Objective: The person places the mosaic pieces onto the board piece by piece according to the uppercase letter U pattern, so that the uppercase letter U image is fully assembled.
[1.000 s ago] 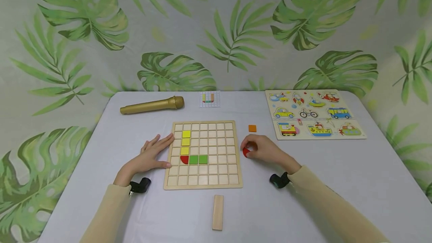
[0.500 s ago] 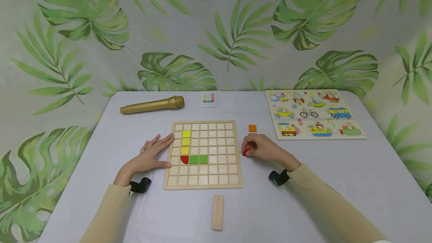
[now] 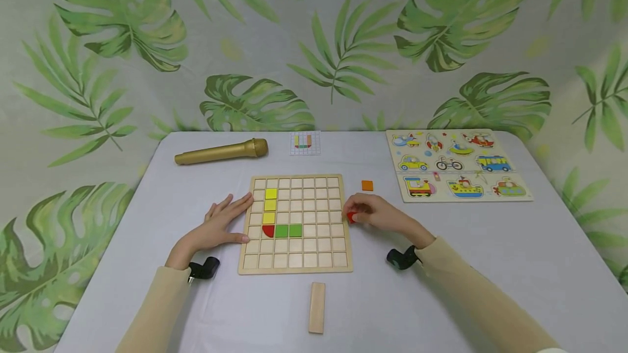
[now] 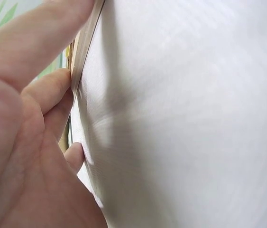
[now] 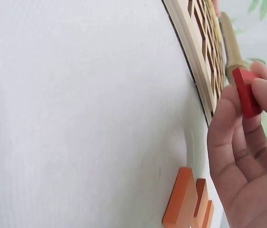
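Observation:
A wooden grid board (image 3: pixel 294 278) lies in the middle of the table. My left hand (image 3: pixel 216 227) rests with straight fingers against its left edge; the left wrist view shows fingertips touching the board's rim (image 4: pixel 87 42). My right hand (image 3: pixel 380 214) is by the right edge, pinching a red tile (image 5: pixel 247 92) between thumb and fingers. On the board, yellow tiles (image 3: pixel 270 205) run down one column to a red quarter-round tile (image 3: pixel 268 231), with two green tiles (image 3: pixel 288 230) to its right. Orange tiles (image 5: pixel 181 197) lie below my right hand in the right wrist view.
A gold toy microphone (image 3: pixel 221 152) and a small pattern card (image 3: pixel 305 143) lie at the back. A vehicle picture puzzle (image 3: pixel 458 165) is at the back right, with one orange tile (image 3: pixel 367 185) left of it. A wooden strip (image 3: pixel 316 308) lies in front of the board.
My right hand has lifted the red tile off the table and moved slightly left with it, to the board's right edge. My left hand has stayed in place.

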Demonstrator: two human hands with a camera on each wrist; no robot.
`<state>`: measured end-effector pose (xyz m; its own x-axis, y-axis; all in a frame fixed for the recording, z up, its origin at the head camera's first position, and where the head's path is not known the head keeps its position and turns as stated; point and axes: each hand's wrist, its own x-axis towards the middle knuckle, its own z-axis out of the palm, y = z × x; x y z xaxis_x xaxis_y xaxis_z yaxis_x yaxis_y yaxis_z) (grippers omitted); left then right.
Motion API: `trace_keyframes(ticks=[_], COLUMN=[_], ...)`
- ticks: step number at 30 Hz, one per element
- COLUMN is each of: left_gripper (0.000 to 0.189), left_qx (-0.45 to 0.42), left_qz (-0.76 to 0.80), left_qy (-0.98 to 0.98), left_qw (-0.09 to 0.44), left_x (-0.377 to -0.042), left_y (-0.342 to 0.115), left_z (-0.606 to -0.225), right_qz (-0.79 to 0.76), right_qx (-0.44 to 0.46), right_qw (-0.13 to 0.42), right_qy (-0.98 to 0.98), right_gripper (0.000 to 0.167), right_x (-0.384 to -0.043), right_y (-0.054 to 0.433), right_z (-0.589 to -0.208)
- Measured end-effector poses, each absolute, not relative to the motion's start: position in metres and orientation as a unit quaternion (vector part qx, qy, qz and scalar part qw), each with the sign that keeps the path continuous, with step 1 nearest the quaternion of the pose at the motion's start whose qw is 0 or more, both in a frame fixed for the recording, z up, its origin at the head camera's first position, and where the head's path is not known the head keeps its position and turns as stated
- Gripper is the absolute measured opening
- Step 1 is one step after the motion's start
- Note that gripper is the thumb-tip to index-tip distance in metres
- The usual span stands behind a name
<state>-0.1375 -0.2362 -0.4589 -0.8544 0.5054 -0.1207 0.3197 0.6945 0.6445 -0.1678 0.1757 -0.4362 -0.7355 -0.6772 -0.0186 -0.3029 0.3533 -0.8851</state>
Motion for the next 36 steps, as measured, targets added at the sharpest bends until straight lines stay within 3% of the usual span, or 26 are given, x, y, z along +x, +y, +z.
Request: trace_keyframes(ticks=[25, 36], left_gripper=[0.095, 0.096], left_qx=[0.226, 0.227], left_qz=[0.321, 0.322], left_qy=[0.908, 0.907], left_qw=[0.148, 0.148], left_x=[-0.138, -0.139], left_y=[-0.236, -0.237], left_z=[-0.459, -0.462], right_qz=[-0.547, -0.455], right_qx=[-0.256, -0.265], right_qw=[0.24, 0.181], right_qy=[0.76, 0.83], right_gripper=[0.007, 0.006], right_x=[-0.158, -0.152], right_y=[0.119, 0.096], right_z=[-0.444, -0.445])
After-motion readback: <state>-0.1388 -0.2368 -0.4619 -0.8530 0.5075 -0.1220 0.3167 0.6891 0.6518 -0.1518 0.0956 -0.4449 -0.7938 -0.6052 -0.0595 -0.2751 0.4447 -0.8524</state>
